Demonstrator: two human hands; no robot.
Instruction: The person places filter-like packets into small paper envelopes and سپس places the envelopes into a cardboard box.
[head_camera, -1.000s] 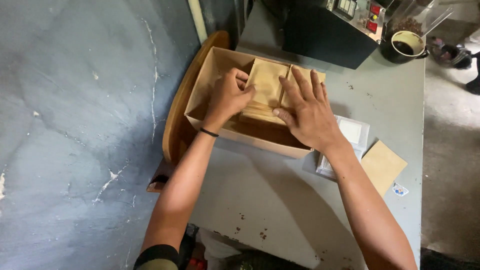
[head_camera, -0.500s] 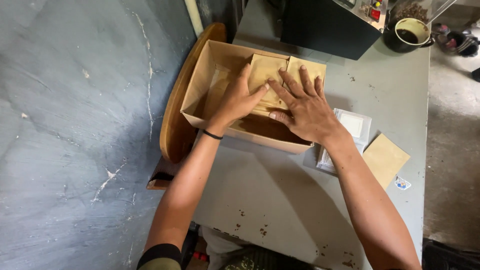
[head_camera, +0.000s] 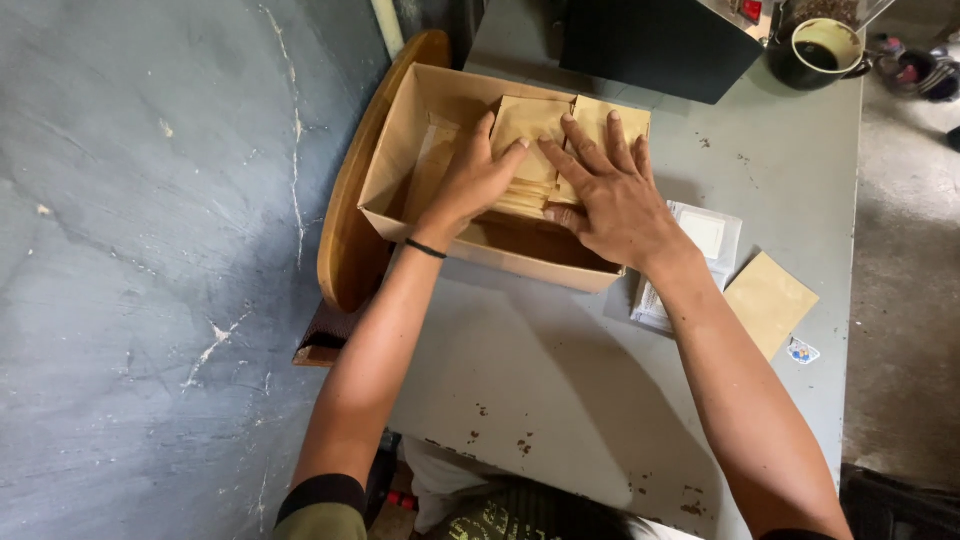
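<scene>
Two bare hands press flat on brown paper packets (head_camera: 540, 135) standing packed in an open cardboard box (head_camera: 400, 150). The box sits on a grey table (head_camera: 560, 370) whose paint is chipped and spotted near the close edge. To the left of the table lies a blue-grey concrete floor (head_camera: 150, 250), cracked and streaked with white.

The left hand (head_camera: 475, 180) lies on the left packets with its fingers stretched out and close together, gripping nothing. The right hand (head_camera: 610, 195) lies on the right packets with its fingers spread wide, also closed on nothing. A thin black band (head_camera: 425, 248) circles the left wrist.

The packets fill the far right part of the box; how many there are cannot be counted, since the hands cover most of them. One round wooden board (head_camera: 350, 230) leans on edge against the left side of the box. Just right of the box lies one clear plastic pouch with a white square inside (head_camera: 705, 240), and beside that one flat brown envelope (head_camera: 770, 300). A small coloured sticker (head_camera: 802, 351) lies near the envelope's lower corner. At the far edge stand one black box-shaped machine (head_camera: 650, 45) and one dark cup with a pale rim (head_camera: 822, 50).
</scene>
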